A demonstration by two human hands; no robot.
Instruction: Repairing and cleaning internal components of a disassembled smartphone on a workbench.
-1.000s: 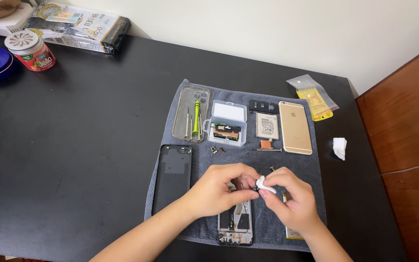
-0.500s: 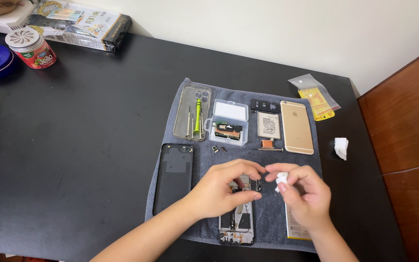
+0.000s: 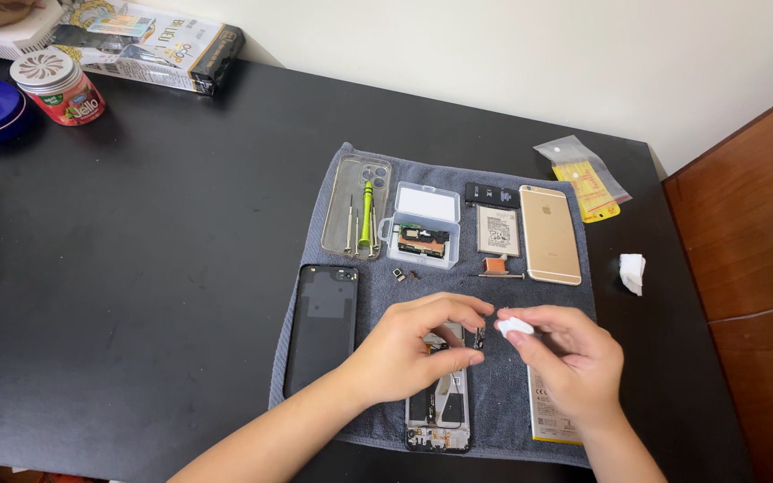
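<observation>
Pinching a small white wad [image 3: 513,326] between thumb and fingertips, the right hand [image 3: 570,362] hovers just beside the opened phone frame [image 3: 440,394] on the grey towel [image 3: 494,398]. The left hand [image 3: 413,353] rests over the frame's upper end, its fingers [image 3: 458,313] curled nearly closed around a tiny dark part [image 3: 479,337], close to the wad. A black back cover [image 3: 322,326] lies to the left.

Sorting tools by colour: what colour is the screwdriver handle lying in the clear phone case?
Bright green, on the screwdriver in the clear case; head view.
</observation>
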